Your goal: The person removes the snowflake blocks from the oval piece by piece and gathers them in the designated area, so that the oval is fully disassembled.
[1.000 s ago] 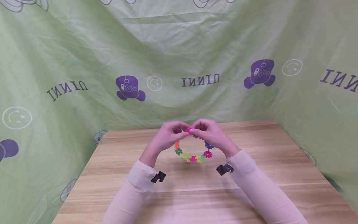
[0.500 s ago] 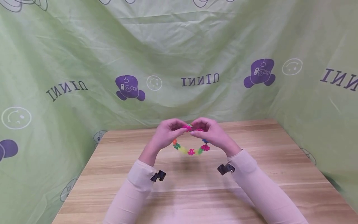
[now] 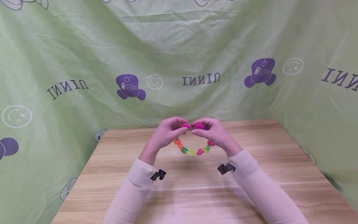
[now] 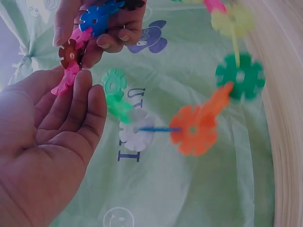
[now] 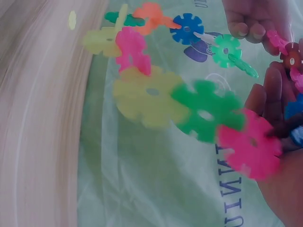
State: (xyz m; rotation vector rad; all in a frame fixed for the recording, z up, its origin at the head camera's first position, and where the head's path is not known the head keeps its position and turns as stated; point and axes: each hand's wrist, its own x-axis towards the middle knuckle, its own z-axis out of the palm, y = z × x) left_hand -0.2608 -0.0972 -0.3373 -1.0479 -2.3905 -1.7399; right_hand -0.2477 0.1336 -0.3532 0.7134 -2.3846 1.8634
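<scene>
A: We see the left hand (image 3: 167, 132) and right hand (image 3: 213, 132) each pinching an end of the chain of plastic flower pieces (image 3: 195, 151).

B: Agreed, and it hangs between them above the wooden table (image 3: 279, 174), sagging.

A chain of snowflake-shaped plastic discs (image 3: 193, 146) in pink, orange, green, yellow, blue and white, slotted edge to edge, hangs in a loose loop in the air above the far middle of the worktop (image 3: 195, 186), its two ends raised.
</scene>
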